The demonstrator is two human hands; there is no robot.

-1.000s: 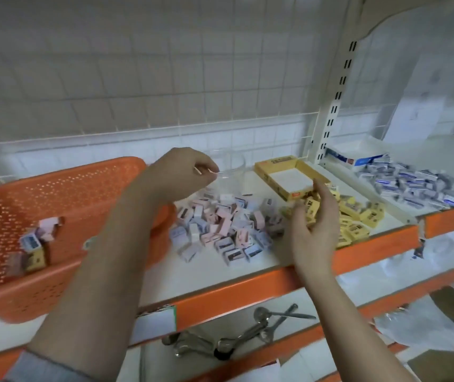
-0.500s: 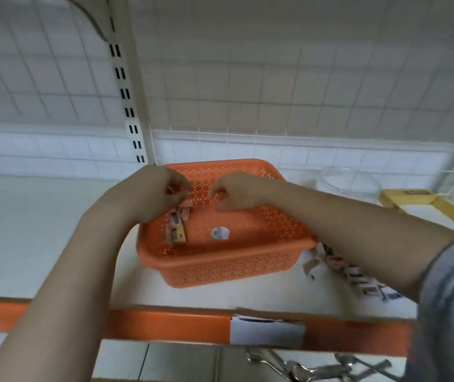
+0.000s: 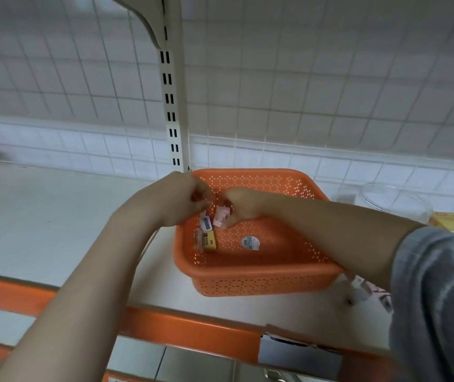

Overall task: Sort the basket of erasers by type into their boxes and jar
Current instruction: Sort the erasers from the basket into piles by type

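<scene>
— Head view: where are the hands?

— Both reach into the orange perforated plastic basket (image 3: 258,274) on the white shelf (image 3: 55,227). The right hand (image 3: 241,206) pinches pink paper-wrapped erasers (image 3: 221,216). The left hand (image 3: 177,199) is curled at the basket's left rim; whether it holds anything, I cannot tell.

— And the rest?

— A yellow-sleeved block eraser (image 3: 209,241) and a white-labelled eraser (image 3: 206,223) lie just below the hands.

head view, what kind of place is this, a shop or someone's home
Most likely a shop or stockroom. The orange basket sits on a retail-style shelf with an orange front edge, carried by a slotted metal upright against a wire grid back, and a paper label hangs on the edge.
</scene>
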